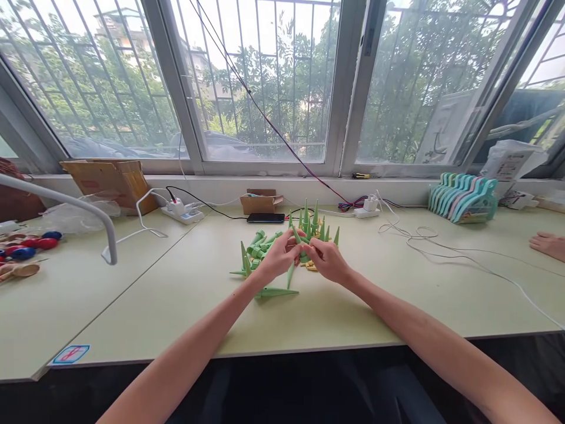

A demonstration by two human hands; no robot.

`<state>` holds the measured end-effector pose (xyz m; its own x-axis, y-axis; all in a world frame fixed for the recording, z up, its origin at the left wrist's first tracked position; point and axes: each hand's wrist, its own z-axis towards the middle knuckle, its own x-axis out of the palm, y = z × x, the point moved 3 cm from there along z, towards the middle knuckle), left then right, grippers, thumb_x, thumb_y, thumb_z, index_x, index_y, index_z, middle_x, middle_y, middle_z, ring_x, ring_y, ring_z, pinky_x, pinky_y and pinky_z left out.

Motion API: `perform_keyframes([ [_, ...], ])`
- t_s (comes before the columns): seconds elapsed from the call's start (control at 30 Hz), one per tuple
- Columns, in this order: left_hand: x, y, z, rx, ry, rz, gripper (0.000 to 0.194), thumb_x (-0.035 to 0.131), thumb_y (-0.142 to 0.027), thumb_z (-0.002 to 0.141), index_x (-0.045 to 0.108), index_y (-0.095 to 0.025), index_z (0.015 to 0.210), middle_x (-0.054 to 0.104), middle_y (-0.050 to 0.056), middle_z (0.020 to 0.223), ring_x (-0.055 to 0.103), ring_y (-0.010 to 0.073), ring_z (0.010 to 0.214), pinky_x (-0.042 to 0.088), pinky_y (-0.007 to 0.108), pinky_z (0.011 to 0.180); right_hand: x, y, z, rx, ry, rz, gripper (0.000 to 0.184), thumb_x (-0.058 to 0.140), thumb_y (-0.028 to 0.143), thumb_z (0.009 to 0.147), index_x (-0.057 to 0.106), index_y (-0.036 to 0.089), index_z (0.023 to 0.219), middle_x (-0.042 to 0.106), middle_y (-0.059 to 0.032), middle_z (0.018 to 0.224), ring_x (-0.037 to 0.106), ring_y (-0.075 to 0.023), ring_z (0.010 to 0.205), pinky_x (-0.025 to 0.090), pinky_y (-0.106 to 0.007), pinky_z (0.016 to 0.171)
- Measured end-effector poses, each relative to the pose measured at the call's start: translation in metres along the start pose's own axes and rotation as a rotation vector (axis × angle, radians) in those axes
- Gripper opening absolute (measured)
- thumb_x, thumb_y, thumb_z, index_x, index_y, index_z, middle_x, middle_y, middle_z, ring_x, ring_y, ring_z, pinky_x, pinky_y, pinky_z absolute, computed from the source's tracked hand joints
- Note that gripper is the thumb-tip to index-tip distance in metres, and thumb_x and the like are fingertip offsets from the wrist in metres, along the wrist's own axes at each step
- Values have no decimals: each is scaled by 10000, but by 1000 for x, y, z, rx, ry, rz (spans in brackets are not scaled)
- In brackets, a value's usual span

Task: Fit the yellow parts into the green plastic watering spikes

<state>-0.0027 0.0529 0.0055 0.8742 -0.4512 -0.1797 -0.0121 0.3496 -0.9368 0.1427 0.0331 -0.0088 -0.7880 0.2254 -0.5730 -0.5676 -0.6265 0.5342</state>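
Both hands meet over the middle of the table around a pale green, cone-shaped plastic spike (296, 236). My left hand (281, 255) is closed on its left side, and the fingers of my right hand (327, 259) pinch at its lower part, which they mostly cover. Just behind the hands, several similar green spikes (306, 217) stand with tips up. More green plastic parts (256, 249) lie heaped to the left, and one long spike (279, 292) lies flat nearer me. Small yellow pieces (311, 267) are scattered under and beside my right hand.
A black phone (265, 218) lies before a small cardboard box (261, 203). Power strips (183, 213) and loose white cables (419, 237) run along the back. Teal hangers (462, 198) stand at right, near another person's hand (548, 245). A grey metal tube (95, 211) crosses the left.
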Motion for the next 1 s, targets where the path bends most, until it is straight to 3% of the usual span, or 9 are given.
perform_keyframes([
  [0.17, -3, 5, 2, -39, -51, 36, 398, 476, -530, 885, 552, -150, 975, 488, -30, 590, 459, 88, 479, 414, 226, 468, 1, 5, -2, -25, 54, -1, 403, 447, 462, 920, 330, 200, 638, 376, 64, 518, 279, -69, 482, 245, -216, 498],
  [0.33, -1, 3, 1, -57, -4, 66, 433, 436, -543, 900, 579, -143, 985, 533, -11, 601, 512, 103, 507, 436, 229, 489, 5, 12, -5, -85, 62, -84, 369, 509, 395, 886, 343, 197, 622, 425, 49, 530, 311, -66, 472, 260, -210, 509],
  [0.57, 2, 2, -1, -71, -20, 112, 415, 439, -535, 891, 569, -142, 914, 521, -17, 570, 475, 90, 450, 384, 218, 444, 12, 16, -7, -104, 64, -233, 296, 506, 274, 861, 379, 193, 606, 452, 31, 551, 316, -73, 476, 239, -220, 513],
  [0.73, 3, 7, -1, -87, -19, 99, 411, 440, -552, 884, 555, -157, 894, 474, -30, 542, 418, 82, 416, 298, 208, 390, 14, 15, -8, -111, 78, -217, 239, 493, 219, 848, 394, 194, 632, 445, 35, 565, 300, -76, 491, 230, -215, 514],
  [1.0, 3, 11, 0, -73, -6, 77, 435, 453, -583, 872, 565, -164, 885, 456, -32, 548, 377, 74, 409, 279, 208, 378, 15, 15, -10, -172, 118, -209, 188, 473, 206, 866, 430, 190, 683, 471, 25, 617, 332, -78, 516, 244, -213, 530],
])
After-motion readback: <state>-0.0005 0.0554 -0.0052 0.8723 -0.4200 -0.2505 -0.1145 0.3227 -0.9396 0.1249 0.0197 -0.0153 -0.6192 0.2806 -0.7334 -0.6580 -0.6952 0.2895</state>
